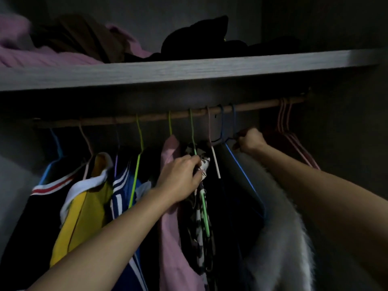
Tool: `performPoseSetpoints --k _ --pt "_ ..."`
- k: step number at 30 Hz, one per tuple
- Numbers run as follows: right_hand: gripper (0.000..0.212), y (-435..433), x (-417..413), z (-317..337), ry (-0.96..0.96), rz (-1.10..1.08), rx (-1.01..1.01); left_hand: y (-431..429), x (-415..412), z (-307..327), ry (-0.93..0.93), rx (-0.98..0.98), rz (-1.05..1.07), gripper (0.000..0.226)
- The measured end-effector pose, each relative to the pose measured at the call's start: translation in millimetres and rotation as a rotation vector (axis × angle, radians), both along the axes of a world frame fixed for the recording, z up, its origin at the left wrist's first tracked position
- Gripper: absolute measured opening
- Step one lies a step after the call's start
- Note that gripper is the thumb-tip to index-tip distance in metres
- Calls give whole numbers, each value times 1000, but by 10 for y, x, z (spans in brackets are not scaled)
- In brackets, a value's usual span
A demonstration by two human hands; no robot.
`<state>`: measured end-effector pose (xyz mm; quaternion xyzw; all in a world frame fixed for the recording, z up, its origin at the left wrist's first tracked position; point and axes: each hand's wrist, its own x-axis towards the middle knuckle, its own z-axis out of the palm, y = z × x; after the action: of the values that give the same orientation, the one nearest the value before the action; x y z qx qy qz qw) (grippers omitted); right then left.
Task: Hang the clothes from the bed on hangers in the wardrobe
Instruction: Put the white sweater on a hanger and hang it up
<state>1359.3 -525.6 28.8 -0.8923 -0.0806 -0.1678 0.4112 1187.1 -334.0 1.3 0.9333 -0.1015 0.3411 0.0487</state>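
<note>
While both arms reach up at the clothes rail, I see the left hand (178,177) near the middle of my view. Its fingers are curled round a bunched black-and-white patterned garment (199,217), just under the neck of its green hanger (204,208). The right hand (249,141), at about 2 o'clock from the left one, is closed tight round the neck of a blue hanger (241,171). That hanger's hook runs up to the wooden rod (155,118), but in this dim light I cannot tell whether it sits fully over it. A fluffy grey garment (277,227) hangs from the blue hanger and falls toward 5 o'clock beneath the right forearm.

At 9 o'clock of the patterned piece, touching it, hangs a pink garment (170,206). Further toward 9 o'clock come a navy top with white stripes (120,185), a yellow and white top (84,206) and a black top with a red and white band (48,186). Several bare pink hangers (283,116) are bunched at the rod's 3 o'clock end, just beside the right hand. At 12 o'clock a grey shelf (189,70) carries crumpled pink-purple fabric (42,55) and a dark heap of clothes (195,36).
</note>
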Motion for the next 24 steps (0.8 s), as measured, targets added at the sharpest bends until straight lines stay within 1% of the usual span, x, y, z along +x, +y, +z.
performPoseSetpoints --k 2,7,10,13,15,17,20,24 --pt "21 -69 -80 40 9 7 -16 -23 27 6 -24 -43 -21 22" --pt "28 -503 -475 78 -42 -50 -81 -303 -1 86 -62 -97 -80 17" --pt "22 -948 -881 67 -61 -42 -130 -670 -80 113 -67 -84 -125 15" --pt "17 -1485 -1507 47 -178 -73 -204 -1177 -227 18 -66 -101 -237 10" --pt "16 -1896 -1956 -7 -285 -102 -267 -1570 -386 -143 -19 -132 -265 10" --pt "16 -2378 -2376 -121 -335 -135 -337 -2000 -562 -372 52 -131 -310 9" --pt "21 -3210 -2947 -362 -284 -245 -378 -2734 -837 -718 167 -93 -396 8" --pt "24 -4300 -3628 -794 -106 -439 -408 -3749 -1176 -1106 266 -44 -490 13"
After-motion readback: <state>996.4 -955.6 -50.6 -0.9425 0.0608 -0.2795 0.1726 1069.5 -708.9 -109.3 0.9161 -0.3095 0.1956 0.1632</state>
